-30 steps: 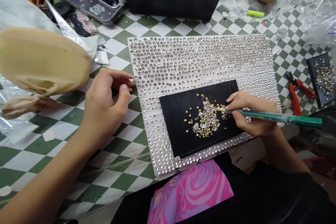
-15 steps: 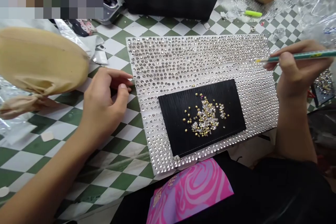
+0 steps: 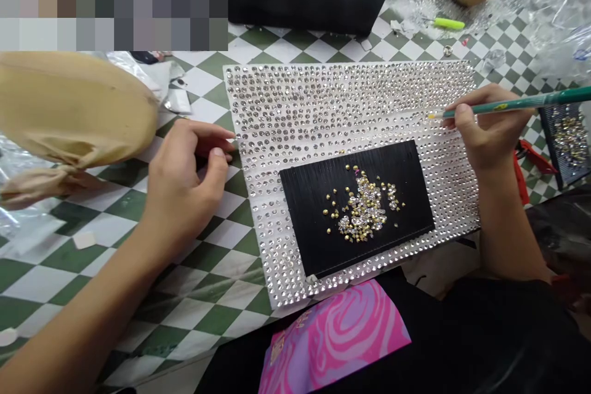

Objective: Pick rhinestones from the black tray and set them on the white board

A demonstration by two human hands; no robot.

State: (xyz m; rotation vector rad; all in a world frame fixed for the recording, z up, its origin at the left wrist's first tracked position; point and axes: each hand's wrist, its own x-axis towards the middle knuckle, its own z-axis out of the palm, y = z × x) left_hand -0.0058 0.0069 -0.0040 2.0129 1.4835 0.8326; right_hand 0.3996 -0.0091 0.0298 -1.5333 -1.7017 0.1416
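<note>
The right grip pinches a green pick pen between thumb and fingers; the left grip, half-curled and empty, sits just beside the rhinestone sheet on the checkered counter. Loose gold and clear stones lie heaped on a black pad on the sheet, and the pen's yellow tip hovers beyond it, over the rows.

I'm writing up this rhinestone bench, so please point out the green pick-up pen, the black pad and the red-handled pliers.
Green pick-up pen (image 3: pixel 508 104): head view, on its green barrel.
Black pad (image 3: pixel 305 228): head view, on its bare left part.
Red-handled pliers (image 3: pixel 521 181): head view, on a red handle.
</note>
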